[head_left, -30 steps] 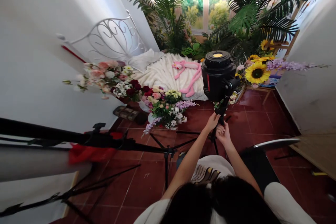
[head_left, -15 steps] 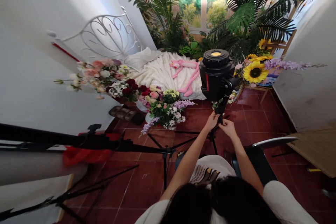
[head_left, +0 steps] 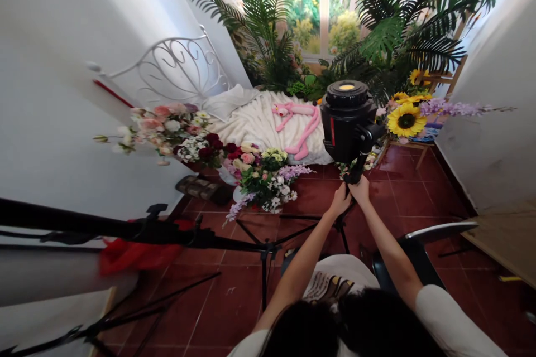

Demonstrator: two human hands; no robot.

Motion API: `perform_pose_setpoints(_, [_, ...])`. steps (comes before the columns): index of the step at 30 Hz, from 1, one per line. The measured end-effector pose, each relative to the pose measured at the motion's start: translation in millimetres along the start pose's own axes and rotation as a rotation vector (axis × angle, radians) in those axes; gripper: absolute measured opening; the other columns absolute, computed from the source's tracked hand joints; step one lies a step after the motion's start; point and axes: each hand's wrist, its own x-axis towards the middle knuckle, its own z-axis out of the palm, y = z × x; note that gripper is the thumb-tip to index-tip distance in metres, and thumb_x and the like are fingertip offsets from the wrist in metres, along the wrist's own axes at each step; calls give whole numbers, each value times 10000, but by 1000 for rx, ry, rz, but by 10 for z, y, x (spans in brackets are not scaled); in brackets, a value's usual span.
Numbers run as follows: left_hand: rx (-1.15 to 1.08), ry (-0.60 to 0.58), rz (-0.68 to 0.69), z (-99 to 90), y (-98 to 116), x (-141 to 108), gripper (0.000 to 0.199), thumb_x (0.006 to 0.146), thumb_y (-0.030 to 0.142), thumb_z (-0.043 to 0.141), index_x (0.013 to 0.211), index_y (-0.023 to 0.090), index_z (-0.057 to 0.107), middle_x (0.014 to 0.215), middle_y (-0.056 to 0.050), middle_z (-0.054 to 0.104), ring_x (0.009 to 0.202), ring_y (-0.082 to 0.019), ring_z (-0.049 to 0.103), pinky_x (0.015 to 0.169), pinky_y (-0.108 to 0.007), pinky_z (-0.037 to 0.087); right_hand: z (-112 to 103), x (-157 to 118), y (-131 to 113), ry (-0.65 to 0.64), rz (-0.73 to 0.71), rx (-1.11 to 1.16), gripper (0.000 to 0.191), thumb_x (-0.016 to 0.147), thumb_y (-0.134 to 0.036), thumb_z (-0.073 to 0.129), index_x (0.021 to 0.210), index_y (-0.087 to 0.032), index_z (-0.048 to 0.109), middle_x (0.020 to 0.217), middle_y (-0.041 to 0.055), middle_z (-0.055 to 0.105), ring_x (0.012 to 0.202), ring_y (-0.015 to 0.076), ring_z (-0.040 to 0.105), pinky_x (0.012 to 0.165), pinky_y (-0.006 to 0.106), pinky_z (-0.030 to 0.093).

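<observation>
A black studio light (head_left: 348, 122) with a red stripe stands upright on its light stand (head_left: 355, 170) in front of me. My right hand (head_left: 360, 189) is wrapped round the stand just below the lamp's bracket. Slightly lower and to the left, my left hand (head_left: 340, 201) also closes on the stand. Both hands touch the pole, and my fingers are partly hidden behind it and each other.
At left, a black boom pole (head_left: 167, 232) on a tripod crosses the view. Artificial flowers (head_left: 268, 178) stand before a bed with a pink plush toy (head_left: 299, 117). Sunflowers (head_left: 406, 117) are at right, and a black chair (head_left: 414, 256) is by my right arm.
My right hand has moved up the stand to just under the lamp bracket. My left hand now sits a little lower. The view has shifted slightly.
</observation>
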Motion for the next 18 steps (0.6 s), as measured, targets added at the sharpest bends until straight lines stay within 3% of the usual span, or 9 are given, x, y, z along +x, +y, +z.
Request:
perform_pose_setpoints(6, [-18, -17, 17, -14, 79, 5, 380, 922, 348, 436, 1266, 206, 508, 1141, -79, 661, 1061, -193, 617, 969, -356, 460, -228, 320, -649, 1, -207, 65, 407, 694, -408, 688, 1009, -160, 617, 834, 83, 703, 846, 251, 659, 732, 349, 518])
perform_pose_setpoints(10, [-22, 37, 17, 7, 67, 21, 399, 925, 367, 428, 1269, 189, 524, 1170, -96, 654, 1082, -203, 614, 988, -364, 452, -330, 427, -995, 15, -307, 21, 333, 714, -416, 680, 911, -153, 628, 787, 64, 688, 768, 222, 654, 707, 330, 509])
perform_pose_setpoints(14, [-44, 50, 38, 26, 19, 14, 391, 922, 358, 437, 1253, 180, 543, 1230, -107, 631, 1134, -214, 593, 1016, -391, 440, -391, 329, -1083, 44, -321, -69, 344, 706, -449, 689, 880, -160, 618, 800, 56, 680, 775, 213, 636, 727, 323, 499])
perform_pose_setpoints(18, [-59, 69, 27, 35, -28, 6, 397, 913, 364, 458, 1248, 173, 550, 1262, -109, 614, 1180, -209, 567, 1049, -387, 415, -473, 39, -841, 31, -277, -45, 415, 742, -484, 667, 1016, -196, 548, 899, 53, 667, 798, 190, 618, 727, 291, 486])
